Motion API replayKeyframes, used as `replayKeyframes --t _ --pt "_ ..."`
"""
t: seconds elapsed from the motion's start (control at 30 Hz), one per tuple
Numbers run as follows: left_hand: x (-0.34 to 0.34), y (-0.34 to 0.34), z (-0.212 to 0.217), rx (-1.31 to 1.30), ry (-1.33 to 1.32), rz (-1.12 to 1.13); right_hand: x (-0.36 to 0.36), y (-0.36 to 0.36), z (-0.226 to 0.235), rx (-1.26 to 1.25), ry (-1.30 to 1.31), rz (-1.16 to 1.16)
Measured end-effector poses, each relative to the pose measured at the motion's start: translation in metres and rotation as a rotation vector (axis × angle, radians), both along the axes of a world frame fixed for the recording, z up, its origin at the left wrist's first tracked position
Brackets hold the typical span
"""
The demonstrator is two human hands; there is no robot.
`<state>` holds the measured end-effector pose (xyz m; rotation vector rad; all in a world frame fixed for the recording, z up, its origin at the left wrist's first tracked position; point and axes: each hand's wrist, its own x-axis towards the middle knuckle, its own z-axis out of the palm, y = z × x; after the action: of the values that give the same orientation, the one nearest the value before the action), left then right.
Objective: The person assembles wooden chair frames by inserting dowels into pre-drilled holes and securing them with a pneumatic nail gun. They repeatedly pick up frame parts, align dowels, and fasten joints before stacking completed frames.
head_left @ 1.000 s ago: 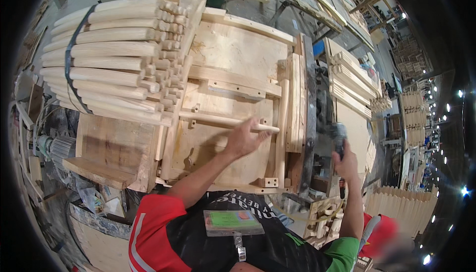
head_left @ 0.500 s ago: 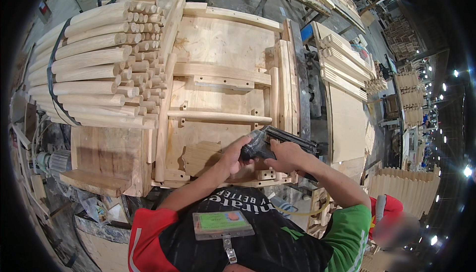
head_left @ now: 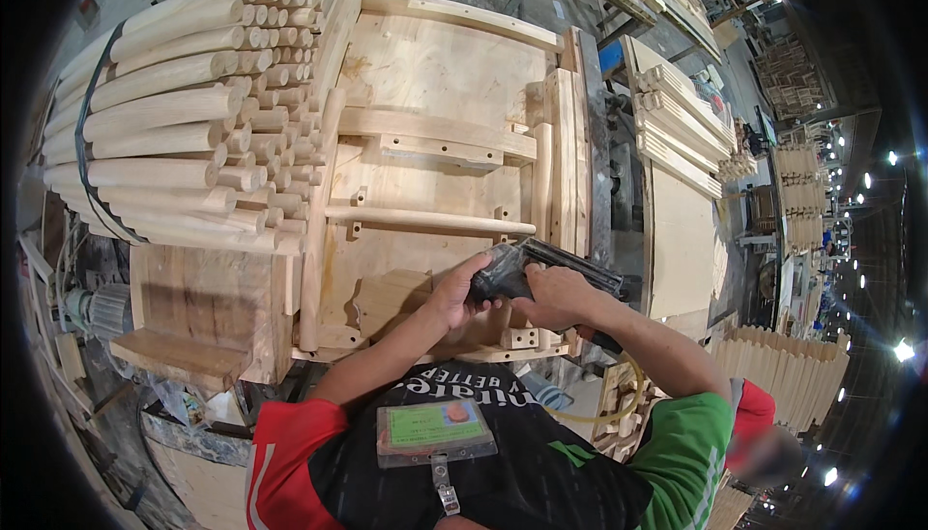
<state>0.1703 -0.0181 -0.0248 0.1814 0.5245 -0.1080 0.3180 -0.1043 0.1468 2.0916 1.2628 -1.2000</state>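
Note:
A black nail gun (head_left: 500, 273) lies across both my hands over the near part of a wooden jig. With its fingers curled round the tool's bulky head, my left hand (head_left: 460, 292) grips it from the left. My right hand (head_left: 559, 296) is closed on the gun's body from the right, the thumb pointing up along it. The long magazine slants off to the right. Beyond the tool, a round wooden rail (head_left: 430, 220) spans the jig between small drilled blocks. A flat wood piece (head_left: 391, 298) lies beside my left forearm.
A strapped bundle of round wooden sticks (head_left: 164, 114) stands on the left. Wooden strips (head_left: 681, 129) rest on a bench to the right. A yellow hose (head_left: 633, 390) loops near my right forearm. At the lower right is another person in a red sleeve (head_left: 752, 412).
The view has shifted slightly. Both hands keep hold of the nail gun in nearly the same place over the jig. The person at the lower right has shifted a little lower.

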Motion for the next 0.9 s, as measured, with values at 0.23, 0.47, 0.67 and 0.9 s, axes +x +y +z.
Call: replayKeyframes --t 0.23,0.47,0.67,0.9 --pt "-0.056 -0.001 0.024 0.020 0.036 0.075 -0.025 -0.001 0.009 0.098 0.013 0.185" --pt "-0.136 0.008 0.025 -0.067 -0.008 0.496 -0.048 0.061 -0.019 0.422 0.021 0.725" --pt "-0.156 0.023 0.012 -0.113 -0.057 0.777 -0.059 0.139 -0.040 0.602 0.151 0.905" --pt "-0.152 0.026 0.001 -0.165 -0.082 0.902 -0.062 0.172 -0.058 0.589 0.166 1.045"
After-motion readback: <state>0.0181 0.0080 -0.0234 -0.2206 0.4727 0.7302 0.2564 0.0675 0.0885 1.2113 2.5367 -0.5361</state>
